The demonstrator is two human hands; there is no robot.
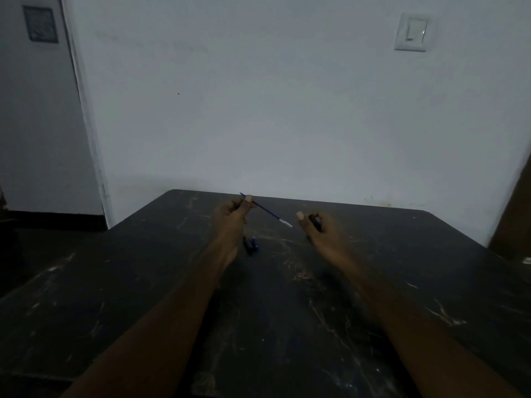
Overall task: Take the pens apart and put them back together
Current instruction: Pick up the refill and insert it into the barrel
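Note:
My left hand [234, 215] pinches a thin blue ink refill [268, 212] near its back end; the refill slants down to the right and its pale tip points toward my right hand. My right hand [321, 229] is closed around a dark pen barrel [315, 222], whose end sticks out above the fingers. A short gap separates the refill tip from the barrel. Small blue and dark pen parts [251, 245] lie on the black table [287, 311] just below my left hand.
The scratched black table stands against a pale wall [287, 110]. A light switch [411, 32] is on the wall at upper right. A door frame [83, 110] runs down the left. A brown object [514, 219] stands at the table's right edge.

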